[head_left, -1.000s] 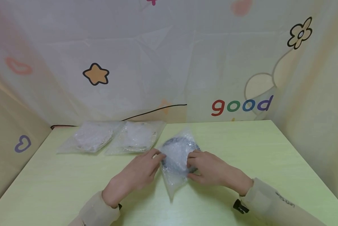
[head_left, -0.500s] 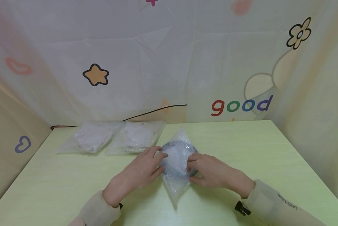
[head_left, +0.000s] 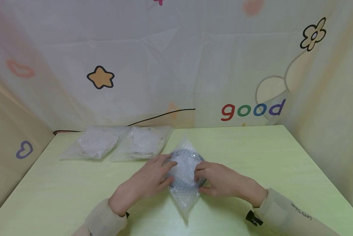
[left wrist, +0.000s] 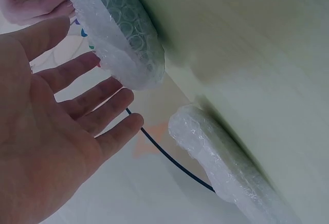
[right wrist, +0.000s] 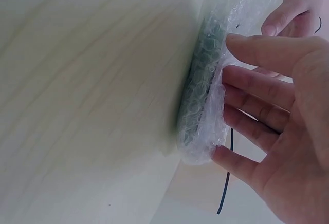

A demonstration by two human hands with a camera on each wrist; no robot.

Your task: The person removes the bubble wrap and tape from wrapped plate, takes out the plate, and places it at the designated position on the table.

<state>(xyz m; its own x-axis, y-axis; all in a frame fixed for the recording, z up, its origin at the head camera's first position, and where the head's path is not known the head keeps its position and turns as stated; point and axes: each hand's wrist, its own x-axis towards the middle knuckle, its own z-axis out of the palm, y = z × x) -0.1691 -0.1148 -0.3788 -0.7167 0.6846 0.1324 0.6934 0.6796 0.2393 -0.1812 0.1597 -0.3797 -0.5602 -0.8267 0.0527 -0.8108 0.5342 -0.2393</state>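
Observation:
A bubble-wrap bag (head_left: 184, 170) lies near the middle of the table, one corner pointing toward me. Inside it is something flat, round and dark-rimmed; its kind is blurred by the wrap. My left hand (head_left: 145, 178) is at the left edge of the bag, fingers spread, with fingertips right at the wrap (left wrist: 121, 34) in the left wrist view. On the opposite side my right hand (head_left: 219, 179) rests its fingertips on the bag's upper face. The right wrist view shows those fingers fairly straight along the bubble wrap (right wrist: 203, 95), thumb close above it.
Two more bubble-wrapped packages, a left one (head_left: 96, 142) and a right one (head_left: 145, 142), lie side by side at the back left of the pale table (head_left: 253, 150). A printed curtain (head_left: 164, 65) rises behind the table's far edge.
The bag has turned a little and come slightly toward me, its near corner shifting right. Both hands have stayed at its sides with small finger movements. The two back packages have not moved.

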